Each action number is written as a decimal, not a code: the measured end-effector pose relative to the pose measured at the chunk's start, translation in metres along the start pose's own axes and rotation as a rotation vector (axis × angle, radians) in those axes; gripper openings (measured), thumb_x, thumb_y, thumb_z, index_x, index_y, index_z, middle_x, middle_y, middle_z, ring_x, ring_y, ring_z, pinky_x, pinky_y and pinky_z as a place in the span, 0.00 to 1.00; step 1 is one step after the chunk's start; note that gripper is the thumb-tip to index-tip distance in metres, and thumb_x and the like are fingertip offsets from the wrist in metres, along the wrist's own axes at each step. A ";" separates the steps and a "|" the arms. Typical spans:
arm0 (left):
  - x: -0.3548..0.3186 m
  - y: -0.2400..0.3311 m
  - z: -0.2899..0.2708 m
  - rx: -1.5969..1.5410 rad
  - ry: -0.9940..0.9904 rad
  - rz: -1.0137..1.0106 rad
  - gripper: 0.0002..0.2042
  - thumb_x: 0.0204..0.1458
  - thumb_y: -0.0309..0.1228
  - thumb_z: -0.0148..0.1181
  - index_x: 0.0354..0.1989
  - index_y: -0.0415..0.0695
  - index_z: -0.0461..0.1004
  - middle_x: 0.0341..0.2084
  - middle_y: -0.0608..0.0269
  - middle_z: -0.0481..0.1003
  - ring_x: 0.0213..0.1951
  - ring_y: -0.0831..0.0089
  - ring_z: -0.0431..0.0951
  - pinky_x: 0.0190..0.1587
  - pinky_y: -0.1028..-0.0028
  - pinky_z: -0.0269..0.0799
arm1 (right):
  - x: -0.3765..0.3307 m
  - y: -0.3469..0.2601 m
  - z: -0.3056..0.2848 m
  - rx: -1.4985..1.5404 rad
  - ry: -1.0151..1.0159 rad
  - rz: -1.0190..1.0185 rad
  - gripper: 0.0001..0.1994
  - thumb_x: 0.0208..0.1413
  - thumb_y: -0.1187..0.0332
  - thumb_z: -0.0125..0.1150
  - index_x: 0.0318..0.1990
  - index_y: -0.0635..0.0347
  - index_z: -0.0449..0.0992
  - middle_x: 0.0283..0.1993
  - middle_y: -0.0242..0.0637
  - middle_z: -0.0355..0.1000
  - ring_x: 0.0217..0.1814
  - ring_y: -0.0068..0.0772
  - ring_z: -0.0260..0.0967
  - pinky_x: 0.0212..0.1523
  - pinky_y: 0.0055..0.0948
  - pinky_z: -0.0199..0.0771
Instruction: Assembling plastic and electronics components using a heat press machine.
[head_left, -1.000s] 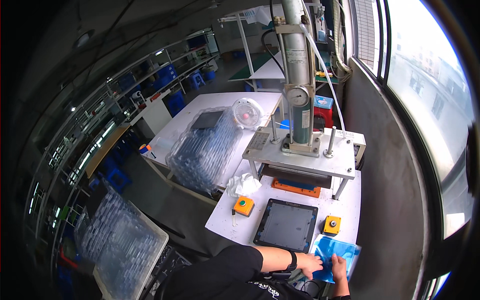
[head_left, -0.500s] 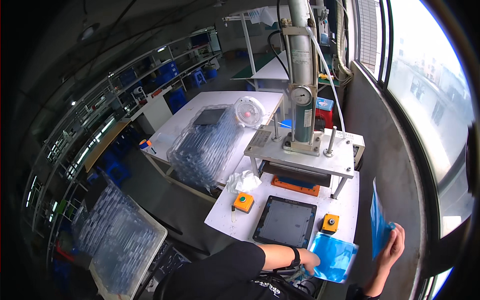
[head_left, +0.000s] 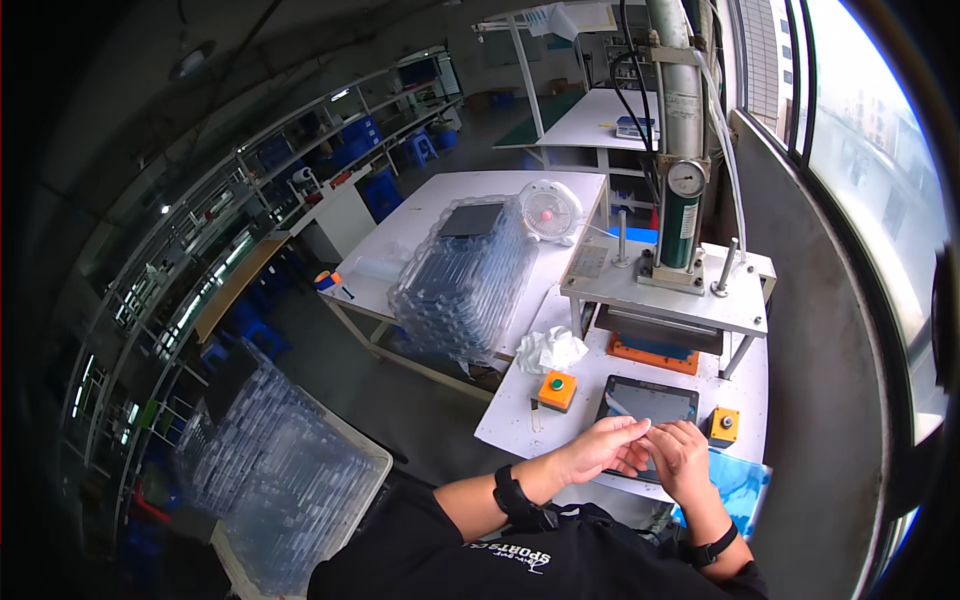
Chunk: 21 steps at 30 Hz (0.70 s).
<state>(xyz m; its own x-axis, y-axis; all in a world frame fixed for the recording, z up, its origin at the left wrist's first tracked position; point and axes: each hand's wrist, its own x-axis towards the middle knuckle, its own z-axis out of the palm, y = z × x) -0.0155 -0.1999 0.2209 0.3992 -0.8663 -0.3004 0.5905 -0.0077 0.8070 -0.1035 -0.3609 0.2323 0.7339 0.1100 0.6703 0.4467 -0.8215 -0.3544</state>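
My left hand (head_left: 603,450) and my right hand (head_left: 677,458) meet over the near part of a dark rectangular plate in a black frame (head_left: 672,400). Thumb and fingers of each are pinched together, tips almost touching. Whatever they hold, if anything, is too small or hidden to make out. A small whitish streak shows on the plate just beyond my left fingers; I cannot tell if it is film or glare. Blue film sheet (head_left: 738,488) lies beside and partly behind my right wrist, at the table's near right corner.
A press (head_left: 665,280) with a gauge stands behind the plate, an orange block (head_left: 655,355) beneath it. Button boxes, one with a green button (head_left: 556,390) and another (head_left: 723,425), flank the plate. Crumpled white cloth (head_left: 552,350), stacked clear trays (head_left: 465,285) and a fan (head_left: 550,212) sit to the left.
My right hand has left the blue sheet it held up by the window and come in over the plate. My left hand has moved off the blue film to meet it. The view has shifted.
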 end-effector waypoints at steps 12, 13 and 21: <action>-0.025 0.018 -0.057 0.090 0.039 0.222 0.10 0.60 0.37 0.50 0.37 0.42 0.70 0.28 0.64 0.75 0.30 0.77 0.78 0.36 0.76 0.75 | 0.035 -0.028 0.057 0.583 -0.083 0.373 0.16 0.53 0.69 0.60 0.47 0.69 0.73 0.38 0.46 0.76 0.37 0.36 0.75 0.40 0.31 0.72; -0.024 0.017 -0.057 0.186 0.050 0.236 0.08 0.59 0.33 0.52 0.37 0.41 0.70 0.28 0.65 0.75 0.31 0.77 0.77 0.37 0.76 0.75 | 0.035 -0.027 0.057 0.579 -0.082 0.376 0.16 0.53 0.69 0.60 0.47 0.69 0.73 0.38 0.46 0.76 0.37 0.36 0.75 0.40 0.31 0.72; -0.015 -0.003 -0.064 0.654 0.109 0.247 0.05 0.57 0.27 0.54 0.31 0.40 0.70 0.25 0.67 0.74 0.29 0.81 0.74 0.34 0.80 0.68 | 0.043 -0.008 0.041 0.560 -0.337 0.553 0.09 0.54 0.69 0.60 0.31 0.68 0.78 0.24 0.40 0.73 0.27 0.24 0.71 0.30 0.26 0.70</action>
<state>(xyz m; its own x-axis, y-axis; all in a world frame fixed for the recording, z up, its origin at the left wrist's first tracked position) 0.0212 -0.1548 0.1905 0.5551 -0.8268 -0.0908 -0.0549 -0.1453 0.9879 -0.0547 -0.3266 0.2370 0.9942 0.0079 0.1075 0.1009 -0.4184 -0.9026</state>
